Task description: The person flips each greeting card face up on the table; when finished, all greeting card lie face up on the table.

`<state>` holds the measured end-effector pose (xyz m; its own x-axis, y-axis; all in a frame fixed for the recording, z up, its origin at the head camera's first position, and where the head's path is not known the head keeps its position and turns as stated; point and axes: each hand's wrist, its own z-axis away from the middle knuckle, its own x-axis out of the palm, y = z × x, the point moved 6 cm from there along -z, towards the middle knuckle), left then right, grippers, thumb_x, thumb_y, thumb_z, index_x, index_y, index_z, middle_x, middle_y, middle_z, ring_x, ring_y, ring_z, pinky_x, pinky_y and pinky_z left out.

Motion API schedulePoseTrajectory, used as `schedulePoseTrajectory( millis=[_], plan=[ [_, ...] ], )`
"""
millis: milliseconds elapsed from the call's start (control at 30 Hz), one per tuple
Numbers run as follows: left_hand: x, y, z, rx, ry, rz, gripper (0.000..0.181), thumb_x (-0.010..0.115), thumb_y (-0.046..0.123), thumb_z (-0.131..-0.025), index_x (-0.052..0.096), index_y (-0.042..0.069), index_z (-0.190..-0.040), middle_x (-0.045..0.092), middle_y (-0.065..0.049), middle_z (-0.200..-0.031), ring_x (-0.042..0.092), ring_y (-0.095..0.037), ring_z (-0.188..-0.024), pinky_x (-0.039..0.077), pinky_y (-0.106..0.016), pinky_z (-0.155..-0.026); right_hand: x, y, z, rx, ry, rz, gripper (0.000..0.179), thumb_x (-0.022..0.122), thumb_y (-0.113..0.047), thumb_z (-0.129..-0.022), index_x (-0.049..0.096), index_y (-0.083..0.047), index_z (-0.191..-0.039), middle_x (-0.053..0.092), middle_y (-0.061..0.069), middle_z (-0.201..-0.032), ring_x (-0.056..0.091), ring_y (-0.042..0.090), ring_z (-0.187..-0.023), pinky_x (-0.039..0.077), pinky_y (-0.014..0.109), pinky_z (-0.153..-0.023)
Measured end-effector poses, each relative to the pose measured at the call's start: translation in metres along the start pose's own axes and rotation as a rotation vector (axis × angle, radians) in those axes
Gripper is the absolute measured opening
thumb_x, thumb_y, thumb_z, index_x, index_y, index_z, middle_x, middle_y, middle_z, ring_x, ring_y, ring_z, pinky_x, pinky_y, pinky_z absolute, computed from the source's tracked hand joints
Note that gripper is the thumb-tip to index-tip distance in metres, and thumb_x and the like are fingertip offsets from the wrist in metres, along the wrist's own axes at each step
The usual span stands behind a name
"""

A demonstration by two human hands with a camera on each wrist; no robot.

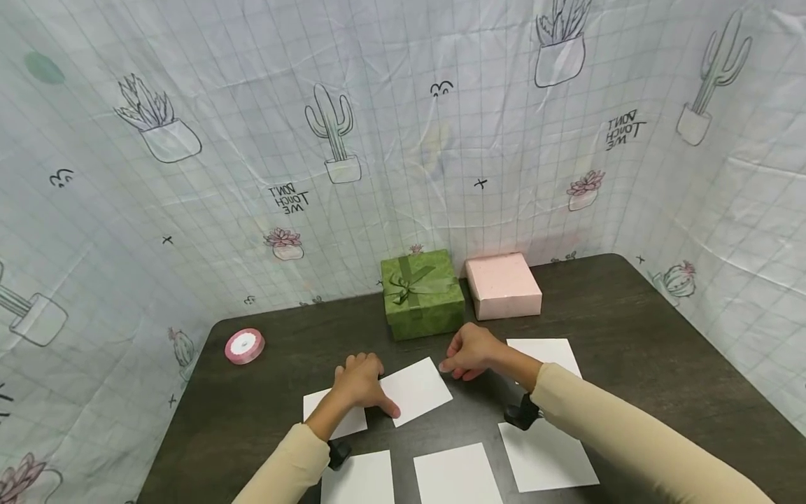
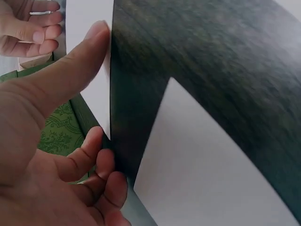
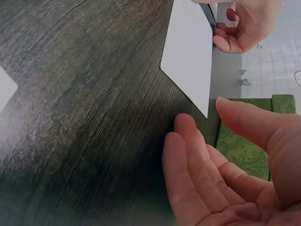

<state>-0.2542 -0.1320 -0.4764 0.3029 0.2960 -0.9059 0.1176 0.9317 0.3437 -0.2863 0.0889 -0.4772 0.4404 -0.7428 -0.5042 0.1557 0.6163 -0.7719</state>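
Observation:
A blank white card [image 1: 417,390] lies at a slant in the middle of the dark table. My left hand [image 1: 360,381] holds it at its left end; in the left wrist view the thumb [image 2: 96,40] is on one edge and a curled forefinger is at the corner. Just off the card's right end is my right hand [image 1: 472,352]. Its thumb and fingers are parted around the card's far corner in the right wrist view, with a gap to the card [image 3: 188,52]. Another white card [image 1: 349,420] lies partly under the left forearm.
A green gift box [image 1: 428,315] with a bow stands behind the hands, beside a pink box [image 1: 506,287]. At the back left lies a pink ribbon roll [image 1: 244,346]. Several more white cards, one at the front middle [image 1: 456,476], lie spread out. A printed cloth [image 1: 390,140] hangs behind.

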Motion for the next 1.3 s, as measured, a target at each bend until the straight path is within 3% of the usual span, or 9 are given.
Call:
schedulePoseTrajectory(
  millis=[267,400,500,667,800,900,1033,1200,1300],
  plan=[
    [0.003,0.007,-0.007,0.026,-0.057,0.081,0.064,0.101,0.030,-0.050,0.062,0.011,-0.097,0.050,-0.006,-0.095,0.039,-0.028,-0.093,0.031,-0.045,-0.077,0.000,0.007,0.001,0.021,-0.065,-0.067,0.023,0.083,-0.013,-0.080,0.066,-0.001,-0.090,0.074,0.011,-0.080,0.074,0.024,-0.073,0.059,0.038,-0.066],
    [0.005,0.011,-0.009,0.051,-0.074,0.130,0.064,0.101,0.023,-0.050,0.058,0.010,-0.096,0.047,-0.007,-0.095,0.037,-0.029,-0.096,0.029,-0.046,-0.077,0.001,0.009,0.001,0.028,-0.072,-0.048,0.039,0.088,-0.011,-0.073,0.064,-0.001,-0.103,0.073,0.009,-0.079,0.073,0.021,-0.071,0.059,0.038,-0.065],
    [0.008,0.013,-0.009,0.062,-0.076,0.144,0.066,0.101,0.022,-0.050,0.055,0.010,-0.096,0.045,-0.006,-0.095,0.037,-0.028,-0.097,0.029,-0.046,-0.078,0.003,0.006,0.000,-0.019,-0.066,0.034,0.054,0.092,-0.007,-0.066,0.063,-0.005,-0.112,0.070,0.007,-0.078,0.069,0.019,-0.066,0.058,0.035,-0.060],
    [0.010,0.014,-0.007,0.084,-0.062,0.179,0.067,0.101,0.018,-0.050,0.053,0.010,-0.095,0.048,-0.005,-0.094,0.041,-0.027,-0.099,0.028,-0.049,-0.079,0.010,0.001,0.001,-0.131,-0.034,0.164,0.048,0.093,-0.002,-0.063,0.067,-0.009,-0.102,0.060,0.004,-0.075,0.057,0.015,-0.058,0.052,0.028,-0.051],
    [0.009,0.015,-0.005,0.107,-0.052,0.222,0.067,0.100,0.014,-0.050,0.054,0.008,-0.098,0.050,-0.005,-0.093,0.043,-0.027,-0.100,0.027,-0.049,-0.079,0.013,0.001,0.001,-0.146,-0.031,0.192,0.039,0.092,-0.002,-0.064,0.067,-0.010,-0.093,0.056,0.006,-0.082,0.054,0.017,-0.066,0.051,0.027,-0.051],
    [0.010,0.015,-0.005,0.117,-0.046,0.236,0.071,0.101,0.014,-0.050,0.056,0.008,-0.106,0.052,-0.006,-0.096,0.044,-0.028,-0.102,0.029,-0.047,-0.078,0.014,0.001,0.001,-0.149,-0.042,0.198,0.041,0.091,-0.001,-0.066,0.063,-0.009,-0.095,0.055,0.008,-0.087,0.055,0.019,-0.069,0.051,0.028,-0.051],
    [0.010,0.015,-0.005,0.126,-0.023,0.242,0.071,0.101,0.013,-0.049,0.059,0.009,-0.106,0.051,-0.008,-0.099,0.044,-0.028,-0.100,0.032,-0.045,-0.078,0.013,0.004,0.004,-0.096,-0.075,0.133,0.043,0.087,-0.006,-0.074,0.057,-0.007,-0.104,0.056,0.007,-0.076,0.054,0.017,-0.059,0.050,0.026,-0.048],
    [0.009,0.014,-0.004,0.123,0.020,0.270,0.070,0.101,0.013,-0.049,0.056,0.011,-0.104,0.049,-0.009,-0.099,0.044,-0.024,-0.091,0.040,-0.042,-0.077,0.015,0.014,0.008,0.089,-0.187,-0.109,0.029,0.069,-0.026,-0.094,0.059,-0.004,-0.110,0.063,0.005,-0.066,0.057,0.009,-0.050,0.047,0.021,-0.045],
    [0.008,0.013,-0.002,0.124,0.038,0.267,0.070,0.100,0.016,-0.052,0.054,0.013,-0.104,0.048,-0.009,-0.099,0.045,-0.022,-0.086,0.043,-0.039,-0.072,0.019,0.017,0.009,0.154,-0.253,-0.245,0.044,0.055,-0.039,-0.102,0.061,0.002,-0.115,0.072,0.008,-0.075,0.067,0.010,-0.055,0.053,0.023,-0.051]
  ],
)
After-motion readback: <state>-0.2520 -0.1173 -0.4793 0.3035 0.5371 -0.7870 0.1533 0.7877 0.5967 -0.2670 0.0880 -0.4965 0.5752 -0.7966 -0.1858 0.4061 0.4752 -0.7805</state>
